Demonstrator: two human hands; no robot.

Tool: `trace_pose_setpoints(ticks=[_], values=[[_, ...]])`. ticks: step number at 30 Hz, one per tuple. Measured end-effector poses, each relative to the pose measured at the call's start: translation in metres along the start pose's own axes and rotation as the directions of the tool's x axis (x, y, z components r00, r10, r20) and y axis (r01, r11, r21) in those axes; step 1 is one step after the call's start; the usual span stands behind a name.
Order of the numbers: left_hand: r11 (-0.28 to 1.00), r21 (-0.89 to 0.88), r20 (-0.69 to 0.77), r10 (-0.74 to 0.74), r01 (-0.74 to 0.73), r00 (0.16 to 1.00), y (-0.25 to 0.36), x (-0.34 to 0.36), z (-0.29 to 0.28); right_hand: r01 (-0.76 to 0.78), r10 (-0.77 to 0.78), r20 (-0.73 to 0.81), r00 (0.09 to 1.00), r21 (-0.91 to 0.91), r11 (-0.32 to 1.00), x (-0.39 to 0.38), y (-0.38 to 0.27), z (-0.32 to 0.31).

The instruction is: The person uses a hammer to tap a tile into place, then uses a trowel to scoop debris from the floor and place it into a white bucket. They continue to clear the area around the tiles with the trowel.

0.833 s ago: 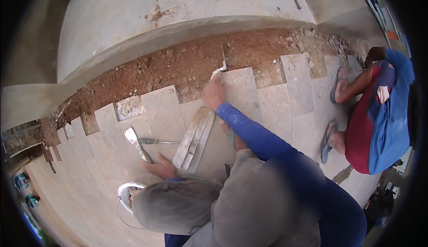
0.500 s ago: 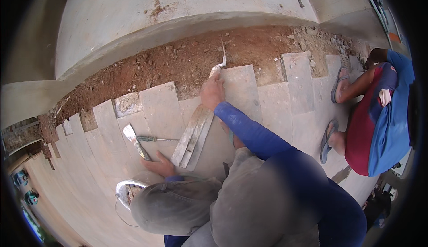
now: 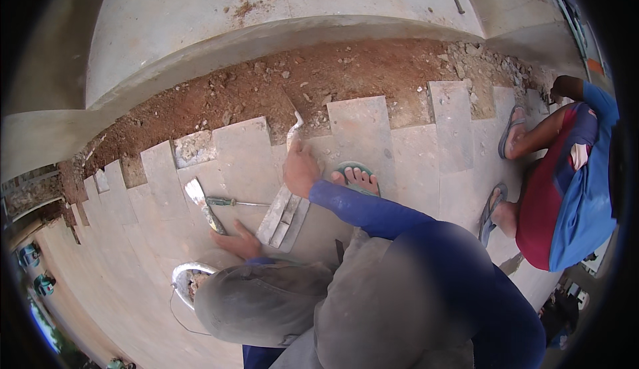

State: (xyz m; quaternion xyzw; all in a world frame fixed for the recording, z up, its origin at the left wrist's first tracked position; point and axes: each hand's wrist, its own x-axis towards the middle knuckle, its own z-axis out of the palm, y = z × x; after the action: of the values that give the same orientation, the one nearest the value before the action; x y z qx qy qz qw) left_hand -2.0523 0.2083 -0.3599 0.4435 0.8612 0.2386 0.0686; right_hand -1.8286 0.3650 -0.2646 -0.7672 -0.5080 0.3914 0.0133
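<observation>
My right hand (image 3: 301,170) is closed round the handle of a small trowel (image 3: 295,128). Its thin blade points away from me, over the edge of the reddish soil strip (image 3: 219,92). Below that hand a long, flat steel finishing trowel (image 3: 281,221) lies on the grey floor tiles (image 3: 243,146), partly covered by the hand. My left hand (image 3: 238,241) rests on the tiles with its fingers apart, beside the handle end of a whitened paintbrush (image 3: 205,204). A screwdriver (image 3: 236,202) with a dark handle lies between the brush and the finishing trowel.
By my left knee stands a white-rimmed bucket (image 3: 188,272) with rubble in it. Tile ends form a stepped edge along the soil, below a concrete ledge (image 3: 299,29). At the right squats a person (image 3: 556,182) in sandals. My sandalled foot (image 3: 359,179) is near my right forearm.
My right hand has drawn back toward me and left with the small trowel, uncovering my foot. The blade has left the neighbouring tile's corner. My left hand has stayed in place.
</observation>
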Motion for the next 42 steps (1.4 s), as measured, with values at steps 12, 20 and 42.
trace_pose_setpoints(ticks=[12,20,42], values=[[1.000,0.009,0.023,-0.022,0.022,0.999,0.003,-0.001,0.001,0.332,-0.333,0.099,0.938,-0.530,0.780,0.040,0.096,-0.227],[0.999,0.034,-0.026,-0.013,0.013,1.000,-0.003,0.003,-0.004,0.332,-0.326,0.114,0.938,-0.565,0.756,0.070,0.080,-0.254],[0.991,0.130,0.042,-0.017,0.011,0.999,-0.003,0.006,-0.007,0.280,-0.266,0.089,0.960,-0.235,0.931,0.082,0.104,-0.245]])
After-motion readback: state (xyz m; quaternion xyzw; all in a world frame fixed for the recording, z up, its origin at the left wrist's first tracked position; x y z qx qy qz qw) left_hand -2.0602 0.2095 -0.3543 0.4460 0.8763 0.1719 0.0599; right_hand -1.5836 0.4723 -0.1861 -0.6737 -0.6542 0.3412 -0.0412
